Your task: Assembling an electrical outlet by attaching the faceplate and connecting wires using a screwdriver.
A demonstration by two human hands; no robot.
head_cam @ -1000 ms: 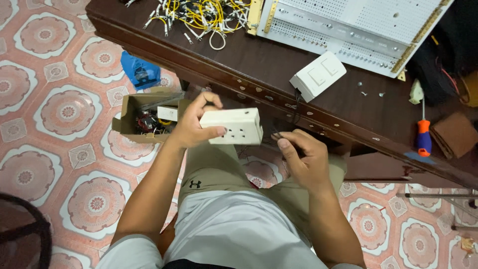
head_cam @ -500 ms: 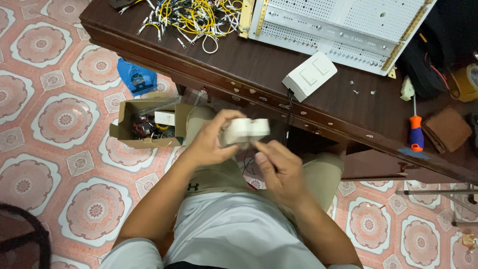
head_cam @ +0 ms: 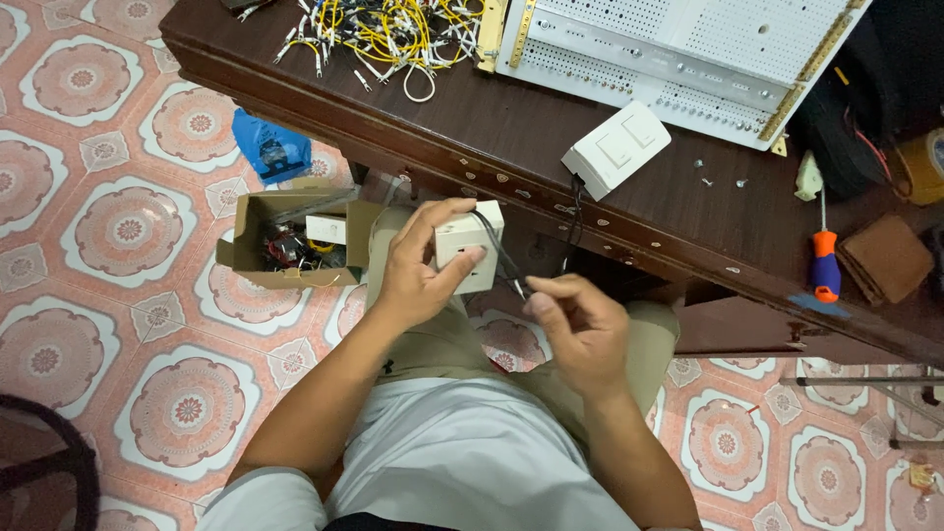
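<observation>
From the head camera, looking straight down: the person sits at a dark wooden desk [head_cam: 551, 128], knees over the patterned floor tiles. The left hand [head_cam: 418, 270] is wrapped around a small white socket box [head_cam: 470, 246], thumb across its face, holding it above the lap just in front of the desk edge. A thin black wire [head_cam: 501, 258] runs from the box down toward the right hand [head_cam: 580, 329], whose fingertips are pinched narrowly on the wire's end, just below and beside the box.

On the desk, a white double switch [head_cam: 617, 147] lies near the edge, with a dark cable hanging from it. Behind it sits a white perforated board [head_cam: 688, 49], and to its left a tangle of yellow and white wires [head_cam: 383, 25]. An orange-handled screwdriver [head_cam: 824, 261] lies farther right. On the floor beside the left forearm stands an open cardboard box [head_cam: 285, 236] of small parts, with a blue bag [head_cam: 270, 147] just beyond it.
</observation>
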